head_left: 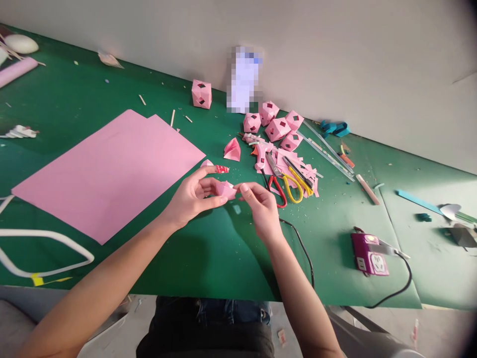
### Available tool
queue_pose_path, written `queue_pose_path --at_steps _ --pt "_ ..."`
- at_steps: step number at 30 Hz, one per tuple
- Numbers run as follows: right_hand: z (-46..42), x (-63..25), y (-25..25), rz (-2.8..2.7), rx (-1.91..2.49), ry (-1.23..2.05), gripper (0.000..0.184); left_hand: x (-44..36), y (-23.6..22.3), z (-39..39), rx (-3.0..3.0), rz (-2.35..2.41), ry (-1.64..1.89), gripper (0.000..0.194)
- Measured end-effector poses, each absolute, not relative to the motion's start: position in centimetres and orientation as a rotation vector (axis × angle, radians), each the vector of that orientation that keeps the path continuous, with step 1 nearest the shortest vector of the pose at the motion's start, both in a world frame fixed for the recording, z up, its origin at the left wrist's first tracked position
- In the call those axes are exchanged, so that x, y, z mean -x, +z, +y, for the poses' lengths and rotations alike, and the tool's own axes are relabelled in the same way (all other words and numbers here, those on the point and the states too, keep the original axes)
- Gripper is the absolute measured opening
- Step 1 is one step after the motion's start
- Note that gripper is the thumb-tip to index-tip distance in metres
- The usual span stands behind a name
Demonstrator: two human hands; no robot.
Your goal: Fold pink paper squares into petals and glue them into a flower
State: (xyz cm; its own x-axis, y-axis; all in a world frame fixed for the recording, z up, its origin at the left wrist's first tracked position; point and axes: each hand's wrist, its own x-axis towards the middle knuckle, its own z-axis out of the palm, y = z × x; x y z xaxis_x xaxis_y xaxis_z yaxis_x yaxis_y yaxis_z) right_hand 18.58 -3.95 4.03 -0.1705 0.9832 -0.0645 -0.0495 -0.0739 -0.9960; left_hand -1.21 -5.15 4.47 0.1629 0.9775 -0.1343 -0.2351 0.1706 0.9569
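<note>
Between my hands is a small folded pink paper piece [225, 190]. My left hand [192, 195] grips it from the left, thumb below and fingers behind; the index finger, stretched above it, wears a red patterned wrap [222, 169]. From the right, my right hand [261, 204] pinches the piece's right edge between thumb and index finger. Just beyond lies another folded pink paper piece [232, 149]. A pink glue gun [262, 155], red-handled scissors [276, 191] and yellow-handled scissors [292, 189] rest on a heap of pink paper strips [298, 166].
Two large pink paper sheets [108, 174] overlap on the left of the green table [208, 263]. Several pink paper cubes [278, 129] cluster near the wall, and one cube [201, 94] stands apart. A purple power socket [369, 254], clear glue sticks [324, 150] and a blurred upright screen [243, 79] are also there.
</note>
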Motion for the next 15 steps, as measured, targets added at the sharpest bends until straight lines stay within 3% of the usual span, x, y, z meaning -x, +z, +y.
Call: queue_pose_path --at_steps 3,6,15 --pt "-4.5 -18.1 4.0 -1.472 1.170 0.851 0.014 1.0 4.3 -5.0 -0.904 1.063 1.205 0.074" --pt "-5.1 -17.5 3.8 -1.585 1.172 0.570 0.010 0.7 4.3 -5.0 -0.914 1.088 1.224 0.078" --pt "-5.4 -17.4 3.8 -1.628 1.196 0.668 0.007 0.9 4.8 -5.5 -1.072 1.151 1.153 0.074"
